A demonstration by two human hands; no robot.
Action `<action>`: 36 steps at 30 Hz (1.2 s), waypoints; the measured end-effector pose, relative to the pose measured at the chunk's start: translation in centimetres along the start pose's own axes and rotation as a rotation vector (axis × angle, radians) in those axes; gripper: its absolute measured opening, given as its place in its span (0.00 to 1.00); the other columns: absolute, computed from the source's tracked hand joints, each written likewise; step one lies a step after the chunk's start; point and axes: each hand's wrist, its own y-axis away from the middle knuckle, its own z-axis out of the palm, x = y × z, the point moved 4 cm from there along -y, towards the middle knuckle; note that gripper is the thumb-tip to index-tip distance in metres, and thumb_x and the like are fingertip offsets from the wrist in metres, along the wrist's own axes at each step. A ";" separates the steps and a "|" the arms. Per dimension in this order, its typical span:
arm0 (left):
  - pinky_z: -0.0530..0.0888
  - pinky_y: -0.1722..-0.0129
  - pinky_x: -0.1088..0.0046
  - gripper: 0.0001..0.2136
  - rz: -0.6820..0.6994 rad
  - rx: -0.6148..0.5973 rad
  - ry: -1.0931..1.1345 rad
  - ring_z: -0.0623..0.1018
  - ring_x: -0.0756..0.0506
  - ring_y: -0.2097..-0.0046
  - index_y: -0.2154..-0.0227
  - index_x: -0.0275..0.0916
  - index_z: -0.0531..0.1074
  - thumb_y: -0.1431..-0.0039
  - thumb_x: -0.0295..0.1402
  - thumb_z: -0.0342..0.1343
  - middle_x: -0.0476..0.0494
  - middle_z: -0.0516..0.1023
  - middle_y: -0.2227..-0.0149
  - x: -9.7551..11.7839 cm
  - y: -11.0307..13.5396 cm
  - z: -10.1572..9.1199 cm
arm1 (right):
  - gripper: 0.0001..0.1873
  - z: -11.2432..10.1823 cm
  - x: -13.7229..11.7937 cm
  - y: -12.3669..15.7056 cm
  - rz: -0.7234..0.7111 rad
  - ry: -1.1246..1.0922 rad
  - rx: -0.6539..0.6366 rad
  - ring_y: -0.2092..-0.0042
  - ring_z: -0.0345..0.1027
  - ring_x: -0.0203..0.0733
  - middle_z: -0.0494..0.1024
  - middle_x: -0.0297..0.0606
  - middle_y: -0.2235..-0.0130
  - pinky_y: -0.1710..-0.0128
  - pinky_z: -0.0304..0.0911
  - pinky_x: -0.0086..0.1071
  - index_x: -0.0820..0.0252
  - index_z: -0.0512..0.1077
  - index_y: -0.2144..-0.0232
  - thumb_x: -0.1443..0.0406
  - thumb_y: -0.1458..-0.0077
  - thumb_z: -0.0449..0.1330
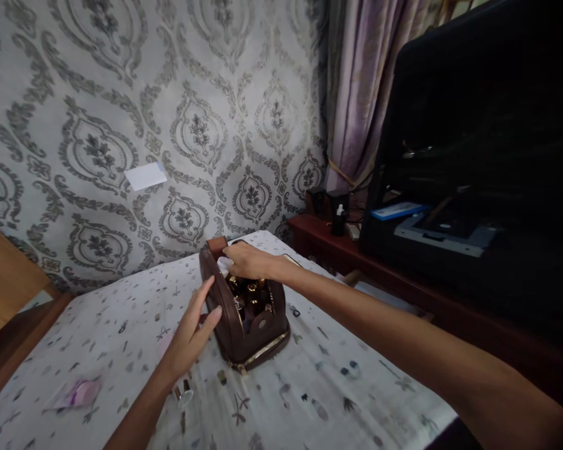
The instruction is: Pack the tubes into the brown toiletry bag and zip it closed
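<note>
A dark brown bag (229, 319) stands unzipped on the patterned bedsheet. Inside it sit several small bottles (252, 289) with shiny gold caps. My left hand (192, 331) has its thumb and fingers apart, with the fingertips against the near left side of the bag. Over the far end of the opening is my right hand (246, 259), its fingers closed and bent down. A whitish thing (224, 265) shows just under those fingers; whether they grip it cannot be made out. The gold zip (263, 351) runs along the bag's front edge.
On the white sheet (136, 325) lie a pink packet (84, 392) and a small clear, shiny piece (184, 394). A large dark screen (473, 137) stands at right on a reddish desk (314, 234). A wooden panel (9, 281) edges the left.
</note>
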 end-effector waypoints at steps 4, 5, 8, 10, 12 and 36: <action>0.59 0.34 0.55 0.30 0.013 0.010 0.072 0.54 0.37 0.30 0.32 0.50 0.50 0.33 0.48 0.48 0.44 0.49 0.28 0.1 0.4 0.0 | 0.10 -0.1 -0.6 0.6 -0.038 -0.037 0.112 0.53 0.71 0.45 0.79 0.49 0.56 0.55 0.61 0.30 0.66 0.75 0.58 0.69 0.39 0.56; 0.61 0.35 0.56 0.30 0.022 0.011 0.101 0.55 0.38 0.30 0.32 0.49 0.49 0.33 0.48 0.48 0.43 0.49 0.28 0.0 0.5 0.0 | 0.10 0.0 -0.9 0.9 -0.043 -0.052 0.144 0.53 0.71 0.45 0.79 0.48 0.57 0.55 0.61 0.31 0.66 0.75 0.58 0.70 0.39 0.56; 0.65 0.38 0.57 0.30 0.037 0.017 0.175 0.58 0.38 0.31 0.32 0.47 0.49 0.33 0.45 0.50 0.39 0.52 0.29 -0.2 0.9 0.0 | 0.10 0.2 -2.3 1.9 -0.083 -0.122 0.269 0.53 0.71 0.46 0.77 0.48 0.56 0.53 0.61 0.32 0.65 0.75 0.59 0.70 0.38 0.54; 0.66 0.39 0.57 0.29 0.038 0.027 0.200 0.60 0.38 0.32 0.34 0.45 0.51 0.33 0.43 0.51 0.37 0.55 0.31 -0.7 1.4 -0.2 | 0.11 0.7 -3.6 2.8 -0.152 -0.199 0.353 0.53 0.70 0.45 0.77 0.47 0.55 0.53 0.61 0.33 0.64 0.75 0.59 0.71 0.37 0.53; 0.68 0.41 0.58 0.26 0.051 0.030 0.210 0.64 0.38 0.34 0.36 0.44 0.55 0.34 0.42 0.51 0.35 0.60 0.33 -1.2 2.0 -0.6 | 0.12 1.6 -5.3 3.9 -0.269 -0.297 0.402 0.54 0.71 0.44 0.77 0.46 0.56 0.53 0.62 0.34 0.64 0.75 0.58 0.71 0.37 0.52; 0.68 0.49 0.44 0.27 -0.615 0.334 -0.934 0.67 0.27 0.42 0.50 0.37 0.73 0.39 0.51 0.43 0.30 0.71 0.42 -14.7 13.9 -16.9 | 0.10 18.2 -13.1 5.0 -0.187 -0.999 0.271 0.70 0.68 0.38 0.77 0.36 0.71 0.68 0.63 0.28 0.59 0.77 0.66 0.65 0.41 0.56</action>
